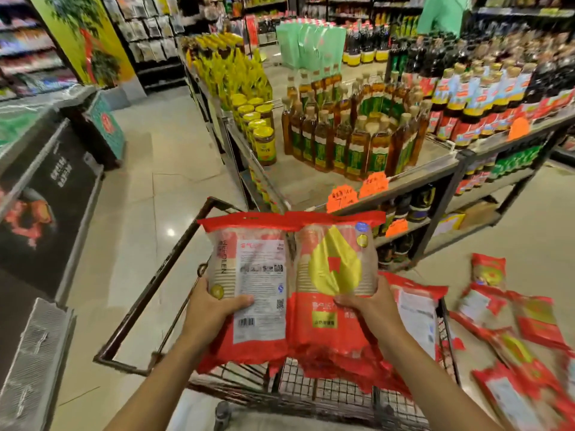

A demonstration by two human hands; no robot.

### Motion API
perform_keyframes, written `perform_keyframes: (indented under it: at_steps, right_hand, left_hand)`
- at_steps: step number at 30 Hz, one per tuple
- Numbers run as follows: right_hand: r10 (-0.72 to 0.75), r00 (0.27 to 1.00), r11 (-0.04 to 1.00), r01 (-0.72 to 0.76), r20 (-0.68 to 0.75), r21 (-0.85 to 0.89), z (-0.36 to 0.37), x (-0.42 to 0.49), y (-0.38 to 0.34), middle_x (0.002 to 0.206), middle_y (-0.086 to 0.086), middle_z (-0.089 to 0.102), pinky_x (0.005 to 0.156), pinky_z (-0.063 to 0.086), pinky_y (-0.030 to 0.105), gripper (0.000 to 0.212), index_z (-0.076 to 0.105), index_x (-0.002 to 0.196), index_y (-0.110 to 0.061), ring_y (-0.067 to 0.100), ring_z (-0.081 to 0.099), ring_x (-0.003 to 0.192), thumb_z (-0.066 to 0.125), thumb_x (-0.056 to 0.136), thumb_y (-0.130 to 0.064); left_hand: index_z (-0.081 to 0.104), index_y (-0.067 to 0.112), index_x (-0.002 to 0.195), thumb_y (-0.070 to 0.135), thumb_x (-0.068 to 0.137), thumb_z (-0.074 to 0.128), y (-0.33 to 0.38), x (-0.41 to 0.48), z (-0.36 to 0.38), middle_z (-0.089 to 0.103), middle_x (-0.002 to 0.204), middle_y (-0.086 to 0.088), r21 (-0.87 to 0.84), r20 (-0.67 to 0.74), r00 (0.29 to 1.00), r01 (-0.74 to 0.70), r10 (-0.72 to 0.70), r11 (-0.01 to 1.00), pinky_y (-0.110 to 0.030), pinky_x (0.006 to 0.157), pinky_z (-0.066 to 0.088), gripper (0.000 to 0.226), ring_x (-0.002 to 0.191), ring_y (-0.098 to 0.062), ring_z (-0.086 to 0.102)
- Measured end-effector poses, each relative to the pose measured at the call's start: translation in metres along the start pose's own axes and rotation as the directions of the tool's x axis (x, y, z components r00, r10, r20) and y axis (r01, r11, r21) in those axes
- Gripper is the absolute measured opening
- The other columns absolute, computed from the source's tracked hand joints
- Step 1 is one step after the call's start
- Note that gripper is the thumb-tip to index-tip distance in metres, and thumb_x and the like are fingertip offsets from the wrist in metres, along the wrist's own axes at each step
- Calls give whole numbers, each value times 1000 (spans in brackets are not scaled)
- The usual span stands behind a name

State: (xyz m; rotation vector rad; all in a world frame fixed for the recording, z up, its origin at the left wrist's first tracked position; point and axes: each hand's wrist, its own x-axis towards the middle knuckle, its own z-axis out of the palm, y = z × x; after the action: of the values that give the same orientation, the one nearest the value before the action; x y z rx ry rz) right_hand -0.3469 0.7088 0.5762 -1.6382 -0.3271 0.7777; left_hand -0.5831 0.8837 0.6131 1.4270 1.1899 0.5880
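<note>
Ahead, the display shelf (435,169) runs out of frame on the right, loaded with amber oil bottles (351,144) and yellow-lidded jars (264,141). My wire cart (149,306) stands just before it, its basket largely hidden behind what I hold. More red packs (413,312) lie in it, and the loose packs (529,337) lying to its right are blurred.

Above the cart I hold two packs upright, side by side and touching. The left pack (258,275) shows its back: a white label and a barcode, the print too small to read. The right pack (336,269) shows a yellow drop on clear film over red.

My left hand (214,309) grips the left pack's outer edge and my right hand (373,306) grips the right pack's. Each thumb presses on the front; my other fingers are hidden behind.
</note>
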Motion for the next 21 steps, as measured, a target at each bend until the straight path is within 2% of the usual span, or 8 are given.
perform_keyframes:
  at_steps: [2, 4, 9, 12, 14, 16, 18, 21]
  right_hand:
    - [66, 997, 998, -66, -27, -4, -3, 24, 16, 109, 3, 68, 86, 57, 50, 65, 52, 112, -22, 22, 68, 96, 92, 64, -5]
    - [114, 992, 993, -114, -53, -1, -5, 44, 31, 104, 2, 69, 85, 57, 47, 60, 53, 106, -25, 21, 68, 93, 89, 66, 1]
    - [219, 968, 975, -222, -124, -11, -3, 91, 76, 101, 1, 73, 71, 55, 35, 59, 58, 103, -27, 19, 71, 87, 89, 65, 5]
    - [298, 939, 953, -302, -172, 2, 2, 113, 97, 100, 5, 75, 66, 57, 34, 58, 59, 109, -21, 22, 73, 83, 89, 65, 2]
    - [354, 913, 933, -361, -203, 6, 7, 126, 108, 96, 4, 73, 66, 58, 37, 56, 57, 106, -21, 24, 73, 81, 92, 65, -5]
    - [394, 893, 913, -407, -216, -16, 8, 140, 124, 96, 7, 76, 70, 62, 45, 76, 60, 113, -16, 27, 75, 82, 99, 49, -24]
    - [399, 891, 905, -421, -216, -62, 8, 151, 144, 98, 7, 78, 72, 63, 50, 89, 62, 119, -14, 27, 77, 83, 99, 40, -32]
    - [403, 886, 894, -434, -228, -110, 14, 156, 150, 100, 6, 78, 74, 64, 48, 74, 62, 120, -16, 26, 77, 86, 98, 56, -23]
  left_hand:
    - [53, 13, 116, 5, 61, 94, -17, 35, 16, 75, 101, -11, 22, 68, 994, 88, -89, 996, -35, 57, 62, 69, 74, -23, 78]
    - [54, 10, 119, 10, 58, 96, -36, 70, 30, 77, 101, -14, 60, 121, 978, 165, -171, 984, -44, 64, 64, 74, 78, -29, 78]
    - [55, 10, 116, 11, 58, 96, -77, 143, 62, 77, 98, -11, 152, 153, 938, 288, -310, 946, -47, 69, 64, 71, 78, -27, 78]
    - [59, 11, 113, 22, 50, 99, -101, 185, 77, 79, 94, -6, 207, 170, 927, 297, -334, 932, -46, 71, 64, 76, 76, -22, 78]
    - [62, 11, 113, 28, 43, 100, -118, 209, 88, 79, 93, -5, 231, 190, 921, 294, -339, 927, -46, 73, 64, 82, 77, -21, 78]
    - [59, 13, 112, 24, 44, 100, -131, 225, 97, 78, 95, -4, 235, 205, 909, 314, -363, 920, -47, 73, 64, 81, 80, -24, 78]
    - [58, 12, 113, 19, 45, 100, -142, 238, 101, 77, 100, -9, 228, 233, 894, 331, -382, 915, -49, 73, 63, 80, 83, -29, 77]
    - [57, 13, 115, 20, 49, 100, -152, 255, 102, 76, 104, -10, 252, 276, 882, 317, -382, 914, -50, 74, 64, 79, 86, -28, 77]
